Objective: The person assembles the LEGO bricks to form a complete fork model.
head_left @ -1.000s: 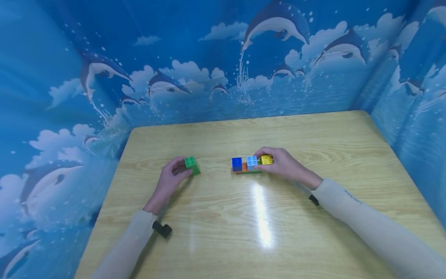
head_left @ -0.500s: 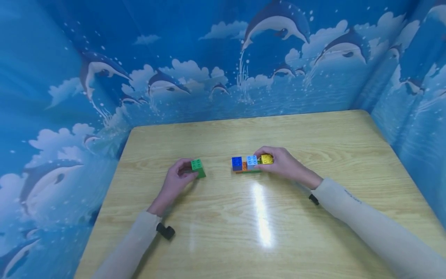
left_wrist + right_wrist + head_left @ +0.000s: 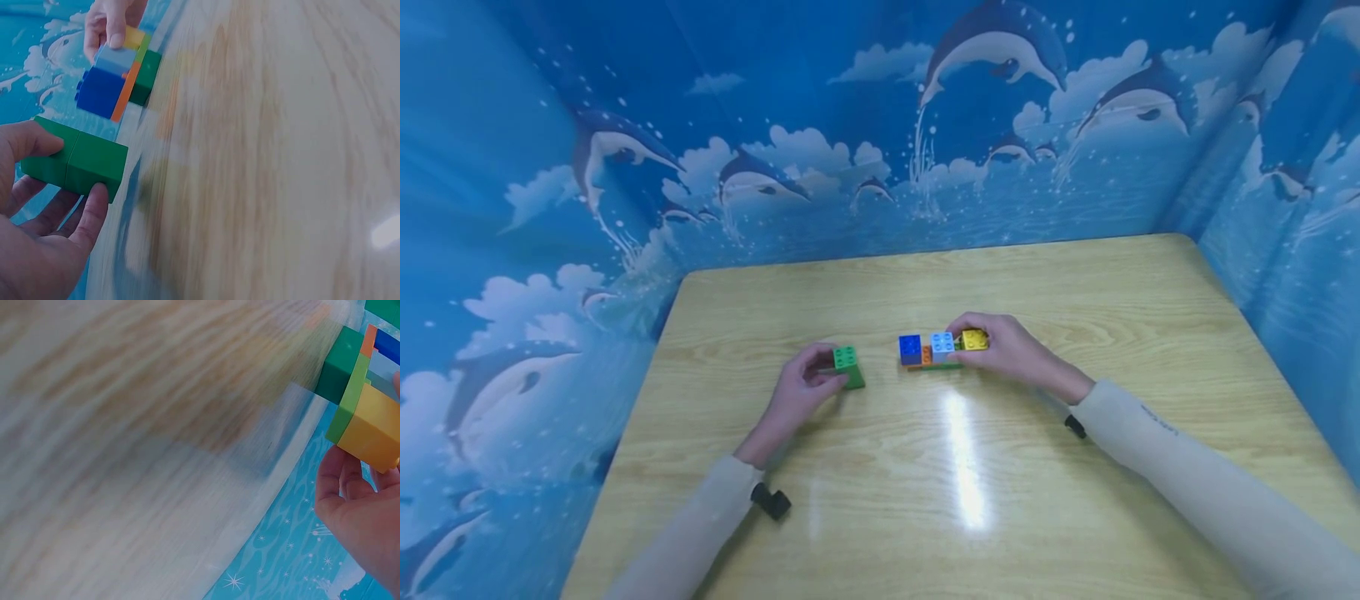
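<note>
My left hand (image 3: 796, 390) pinches two green building blocks (image 3: 75, 156), stacked one on the other, thumb on one side and fingers on the other. They stand upright a short way left of a block assembly. My right hand (image 3: 1013, 348) grips that assembly at its right end, around the yellow block (image 3: 372, 425). Along its top sit a dark blue block (image 3: 910, 350), a light blue block (image 3: 942, 345) and the yellow one. Under them run a thin orange plate (image 3: 127, 92) and a light green plate (image 3: 350, 403), above a dark green block (image 3: 340, 365).
The wooden table (image 3: 880, 483) has a bright light reflection (image 3: 964, 467) in front of the assembly. A blue dolphin-print curtain (image 3: 820, 108) hangs behind it and along both sides. A small black device (image 3: 771, 502) is strapped to the left sleeve.
My left hand has moved right and slightly toward me with the two green blocks, narrowing the gap to the assembly. The right hand and the assembly have stayed in place.
</note>
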{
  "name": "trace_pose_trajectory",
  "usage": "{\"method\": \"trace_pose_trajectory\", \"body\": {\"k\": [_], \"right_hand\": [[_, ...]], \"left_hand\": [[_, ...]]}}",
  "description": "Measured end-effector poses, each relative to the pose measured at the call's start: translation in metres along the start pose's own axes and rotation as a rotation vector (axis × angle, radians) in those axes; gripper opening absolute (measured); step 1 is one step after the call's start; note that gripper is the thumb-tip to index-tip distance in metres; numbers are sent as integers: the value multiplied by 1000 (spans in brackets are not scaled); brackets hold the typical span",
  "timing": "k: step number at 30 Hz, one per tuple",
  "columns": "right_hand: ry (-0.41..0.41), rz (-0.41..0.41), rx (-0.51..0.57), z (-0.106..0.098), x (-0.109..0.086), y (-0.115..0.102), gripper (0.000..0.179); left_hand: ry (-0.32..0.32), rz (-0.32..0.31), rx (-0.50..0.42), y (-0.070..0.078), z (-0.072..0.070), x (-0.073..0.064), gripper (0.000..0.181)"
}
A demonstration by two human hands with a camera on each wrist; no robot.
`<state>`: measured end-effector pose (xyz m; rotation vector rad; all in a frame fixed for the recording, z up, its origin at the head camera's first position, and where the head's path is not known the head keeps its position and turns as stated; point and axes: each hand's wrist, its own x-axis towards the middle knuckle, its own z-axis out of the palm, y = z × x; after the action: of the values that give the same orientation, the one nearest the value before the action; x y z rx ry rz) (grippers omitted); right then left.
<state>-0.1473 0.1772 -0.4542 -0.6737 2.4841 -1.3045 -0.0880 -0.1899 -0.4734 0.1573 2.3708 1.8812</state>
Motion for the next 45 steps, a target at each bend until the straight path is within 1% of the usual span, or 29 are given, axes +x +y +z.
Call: {"method": "trace_pose_trajectory", "body": {"k": [7,12,17,22,28,33,38,42,45], "right_hand": [[1,-11,-1,0,0,1,35],[-2,-17,2,1,0,0,35],[1,-17,2,1,-1,0,34],[4,-21,-6,1,-1,-1,34],[11,-31,-13,1,-1,0,35],[13,-33,-14,1,-1,1,35],[17,-31,-15,1,-1,1,35],[21,-38,-19,1,-1,1,35],[23,-43,-19,1,-1,1,36]], "left_hand": [[-48,19,-21,4,12,-2,47],[-94,31,-25,3,21,0,46],[-109,31,-19,2,30,0,45],[-122,22,-31,6,40,-2,46],[-158,32,-31,9,55,-2,45],[-201,45,-60,10,68,-2,45],[-216,28,-80,13,81,-2,44],[-228,12,-62,14,91,0,45],[-233,17,-50,14,97,-1,45]]}}
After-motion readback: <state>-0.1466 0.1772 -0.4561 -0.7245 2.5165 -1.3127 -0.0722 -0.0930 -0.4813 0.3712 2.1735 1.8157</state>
